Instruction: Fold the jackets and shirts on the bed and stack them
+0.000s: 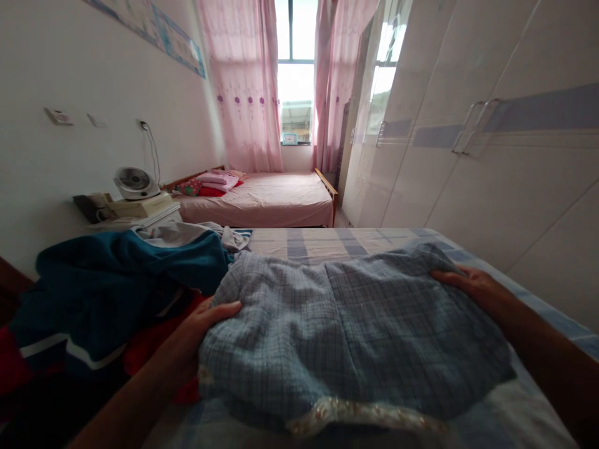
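A blue-grey checked garment [290, 324] is stretched between my two hands above the near bed. A vertical seam runs down its middle, and a pale trim with bead-like spots [365, 415] lines its near edge. My left hand [206, 324] grips the left side, thumb on top and the other fingers hidden beneath the cloth. On the right side, my right hand [468, 284] holds the fabric the same way. What kind of garment it is, I cannot tell.
A heap of clothes, with a teal jacket [126, 280] on top, lies left on the bed's striped sheet [327, 243]. Beyond are a small fan [135, 181] on a box, a second bed [281, 199] with folded pink bedding, and pink curtains [243, 75]. White wardrobes [444, 181] line the right.
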The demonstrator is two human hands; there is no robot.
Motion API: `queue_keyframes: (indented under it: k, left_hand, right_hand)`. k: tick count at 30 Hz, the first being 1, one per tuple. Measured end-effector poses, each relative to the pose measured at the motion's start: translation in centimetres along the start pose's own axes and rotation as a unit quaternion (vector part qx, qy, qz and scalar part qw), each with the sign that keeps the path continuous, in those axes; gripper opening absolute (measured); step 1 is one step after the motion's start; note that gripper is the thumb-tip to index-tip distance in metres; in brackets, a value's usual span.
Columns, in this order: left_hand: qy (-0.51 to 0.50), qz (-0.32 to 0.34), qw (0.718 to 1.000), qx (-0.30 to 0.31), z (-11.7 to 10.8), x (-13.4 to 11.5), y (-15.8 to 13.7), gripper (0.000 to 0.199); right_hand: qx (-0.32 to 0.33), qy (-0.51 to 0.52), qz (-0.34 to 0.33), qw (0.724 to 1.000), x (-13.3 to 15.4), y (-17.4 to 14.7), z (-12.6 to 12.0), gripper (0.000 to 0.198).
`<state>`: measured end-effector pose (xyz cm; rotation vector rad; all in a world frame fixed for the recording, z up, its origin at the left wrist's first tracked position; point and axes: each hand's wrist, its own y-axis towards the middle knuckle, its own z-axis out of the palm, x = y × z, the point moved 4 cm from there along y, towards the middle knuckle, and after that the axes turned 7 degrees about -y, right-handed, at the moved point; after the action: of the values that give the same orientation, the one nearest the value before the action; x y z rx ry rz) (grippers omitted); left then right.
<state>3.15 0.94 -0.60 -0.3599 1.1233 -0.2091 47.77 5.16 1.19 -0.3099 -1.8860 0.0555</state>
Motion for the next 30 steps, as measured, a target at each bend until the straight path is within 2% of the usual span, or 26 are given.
queue_keyframes:
  k: [2,4,7,10,12,15,18,20,22,24,26,27,30]
  left_hand:
    - [-0.010,0.028,1.000,-0.003,0.5,-0.9,1.1,0.038]
    - [-0.015,0.046,0.999,-0.007,0.5,-1.0,2.9,0.033]
    - [-0.002,0.037,0.999,-0.012,-0.1,0.1,6.0,0.028]
    - [0.015,0.001,0.999,-0.036,-0.9,1.6,8.2,0.026]
    - [0.019,-0.006,0.999,-0.046,-1.1,2.1,8.6,0.027]
    - [0.022,0.003,0.999,-0.046,-1.1,1.9,7.9,0.031]
    - [0.028,0.003,0.998,-0.056,-0.7,1.3,7.0,0.032]
    - [0.027,0.001,0.998,-0.062,-0.2,1.0,6.8,0.030]
    - [0.025,0.008,0.998,-0.049,0.8,0.7,6.8,0.029]
    - [0.028,0.019,0.999,-0.023,2.3,0.2,6.9,0.033]
    - [0.028,0.032,0.999,0.006,4.4,-0.6,6.9,0.040]
    - [0.027,0.038,0.999,0.022,5.6,-1.1,6.9,0.042]
    - [0.025,0.055,0.994,0.086,9.8,-2.4,7.0,0.036]
  right_hand:
    - [-0.024,-0.012,-0.049,0.998,2.3,1.4,-0.5,0.033]
    - [-0.042,-0.062,-0.091,0.993,3.4,3.3,-0.7,0.035]
    - [-0.070,-0.216,-0.103,0.968,2.7,6.8,-0.2,0.043]
    - [-0.126,-0.310,-0.102,0.937,1.9,9.4,1.2,0.051]
    - [-0.154,-0.369,-0.159,0.903,2.9,9.6,3.3,0.058]
    - [-0.159,-0.446,-0.279,0.835,6.1,8.1,8.0,0.058]
    - [-0.175,-0.457,-0.356,0.796,7.7,7.1,13.1,0.057]
    - [-0.145,-0.471,-0.357,0.793,6.6,7.9,16.4,0.058]
    - [-0.049,-0.495,-0.317,0.808,4.3,9.3,19.2,0.060]
    - [0.039,-0.506,-0.279,0.815,2.2,10.5,20.6,0.062]
    - [0.076,-0.509,-0.269,0.814,1.5,10.8,20.4,0.063]
    - [0.070,-0.508,-0.278,0.812,1.6,10.6,19.7,0.063]
    - [-0.008,-0.503,-0.310,0.807,2.1,9.0,16.7,0.061]
